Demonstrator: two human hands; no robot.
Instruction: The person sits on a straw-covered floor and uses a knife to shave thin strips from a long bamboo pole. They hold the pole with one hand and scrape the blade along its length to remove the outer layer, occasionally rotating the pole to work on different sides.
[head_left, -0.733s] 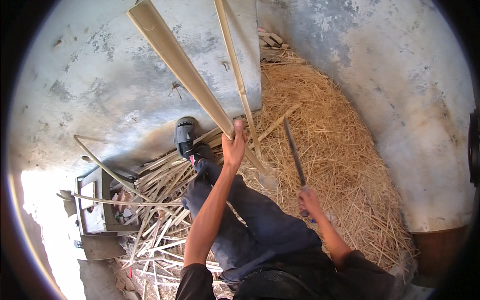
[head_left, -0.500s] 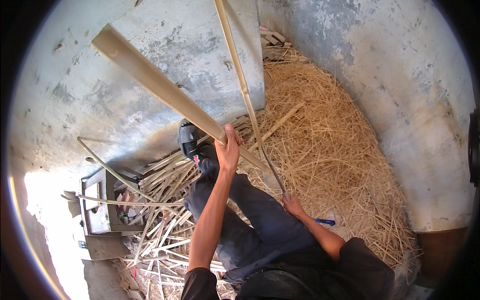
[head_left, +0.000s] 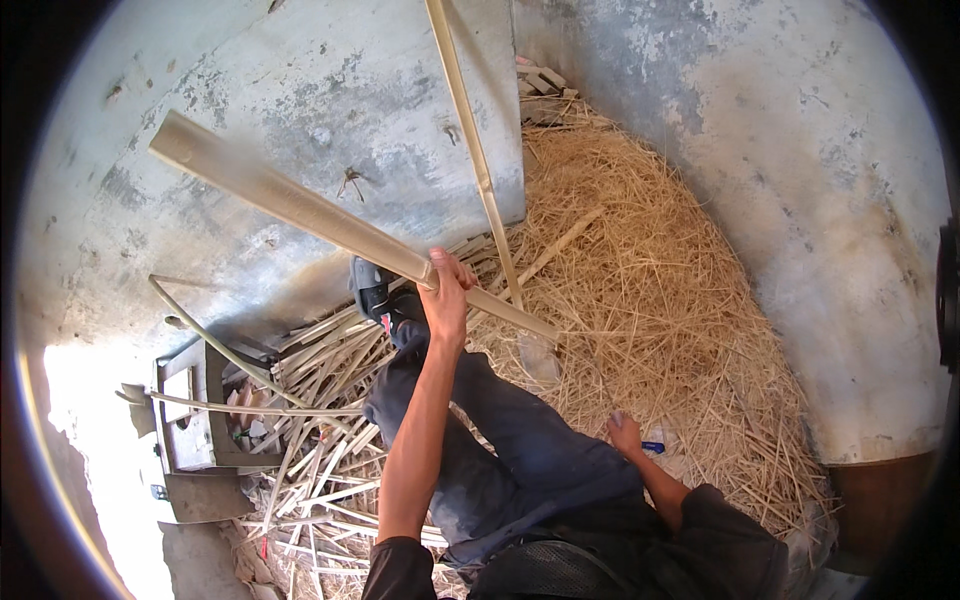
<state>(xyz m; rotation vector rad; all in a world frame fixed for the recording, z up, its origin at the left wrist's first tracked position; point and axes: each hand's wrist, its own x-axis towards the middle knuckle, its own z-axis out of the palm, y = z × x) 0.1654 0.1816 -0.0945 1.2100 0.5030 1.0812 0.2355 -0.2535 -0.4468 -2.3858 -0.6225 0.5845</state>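
Note:
My left hand (head_left: 448, 298) is wrapped round a long split bamboo piece (head_left: 300, 212). Its wide end rises to the upper left and its narrower end slants down to the straw heap on the right. Beside my right thigh, my right hand (head_left: 625, 436) is closed on a long thin knife. The blade is seen nearly edge-on and hardly shows now; it stands apart from the bamboo. A second, thinner bamboo pole (head_left: 470, 130) stands at a slant beyond my left hand, its lower end behind the held piece.
A heap of bamboo shavings (head_left: 650, 260) fills the right side. Cut strips (head_left: 325, 470) lie scattered left of my legs. A box-like wooden frame (head_left: 205, 420) stands at the left, near a bright opening. A small blue object (head_left: 653, 446) lies by my right hand. Worn walls (head_left: 800, 200) curve around.
My right hand has moved right and toward me, drawing the knife away from the bamboo. The held bamboo's far end has swung lower and left; its near end has shifted slightly right.

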